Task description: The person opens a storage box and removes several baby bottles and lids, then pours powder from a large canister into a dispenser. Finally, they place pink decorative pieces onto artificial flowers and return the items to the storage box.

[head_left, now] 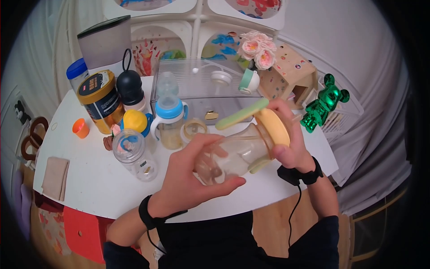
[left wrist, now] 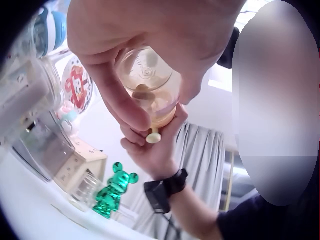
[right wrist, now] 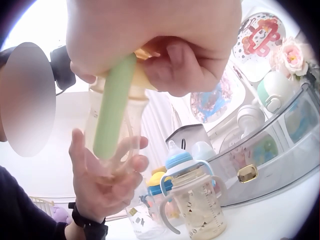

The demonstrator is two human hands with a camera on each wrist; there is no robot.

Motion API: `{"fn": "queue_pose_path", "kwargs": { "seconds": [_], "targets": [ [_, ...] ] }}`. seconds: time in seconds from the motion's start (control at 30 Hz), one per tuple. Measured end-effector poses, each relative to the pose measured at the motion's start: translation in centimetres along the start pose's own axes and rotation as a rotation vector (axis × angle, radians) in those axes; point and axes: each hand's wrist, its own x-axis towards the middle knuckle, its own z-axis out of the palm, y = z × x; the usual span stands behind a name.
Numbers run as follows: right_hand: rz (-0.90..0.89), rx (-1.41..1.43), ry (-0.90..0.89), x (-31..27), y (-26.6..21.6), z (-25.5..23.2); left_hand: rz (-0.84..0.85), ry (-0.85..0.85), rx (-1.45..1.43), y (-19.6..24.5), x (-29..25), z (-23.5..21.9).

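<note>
A clear, amber-tinted baby bottle [head_left: 244, 145] lies tilted between my hands above the table, its base toward the left. My left hand [head_left: 177, 172] grips the bottle near its base, thumb and fingers round the wall. At the other end my right hand [head_left: 293, 141] holds the yellow collar [head_left: 277, 130]. Pale green handles [head_left: 242, 114] stick out from that collar, and in the right wrist view one green handle [right wrist: 115, 107] runs down along the bottle. Through the base, the left wrist view shows a small weighted end [left wrist: 144, 95] inside.
A blue-topped handled bottle [head_left: 170, 121], an open clear bottle [head_left: 134, 154] and a yellow-lidded cup [head_left: 135, 121] stand left of my hands. Behind is a transparent storage box [head_left: 201, 96]. A green bear figure [head_left: 324, 103] stands right, a folded cloth [head_left: 55, 178] lies far left.
</note>
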Motion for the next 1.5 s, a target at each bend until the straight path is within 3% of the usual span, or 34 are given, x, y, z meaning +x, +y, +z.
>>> {"fn": "queue_pose_path", "kwargs": {
  "seconds": [0.03, 0.13, 0.23, 0.37, 0.47, 0.77, 0.97, 1.17, 1.27, 1.5],
  "targets": [
    [0.041, -0.032, 0.002, 0.1, -0.5, 0.0, 0.159, 0.077, 0.179, -0.6, -0.1, 0.4],
    [0.021, -0.146, -0.022, 0.7, -1.3, -0.4, 0.129, 0.063, 0.309, -0.7, -0.5, 1.0],
    [-0.065, -0.222, -0.021, 1.0, -2.6, -0.5, 0.098, -0.078, 0.543, -0.7, -0.9, 1.6],
    [-0.107, -0.294, 0.03, 1.8, -4.0, -2.0, 0.385, 0.04, 0.667, -1.9, -0.5, 1.9],
    [-0.086, -0.282, 0.127, 1.9, -4.5, -2.8, 0.1, -0.123, 0.664, -2.0, -1.1, 2.0],
    [-0.074, -0.456, 0.346, 3.8, -7.3, -7.1, -0.279, -0.413, 0.746, -2.2, -0.7, 2.1],
    [0.04, -0.794, 0.491, 4.3, -5.0, -10.3, -0.15, -0.258, 0.954, -3.9, -1.3, 1.9],
    [0.193, -0.995, 0.521, 4.6, -4.7, -12.3, -0.198, -0.249, 1.16, -3.0, -1.2, 2.7],
    [0.258, -1.065, 0.534, 4.9, -4.2, -13.4, -0.136, -0.266, 1.232, -4.4, -1.2, 2.3],
    [0.331, -1.182, 0.495, 3.9, -1.7, -13.8, -0.145, -0.219, 1.15, -4.8, -1.2, 2.4]
  ]
}}
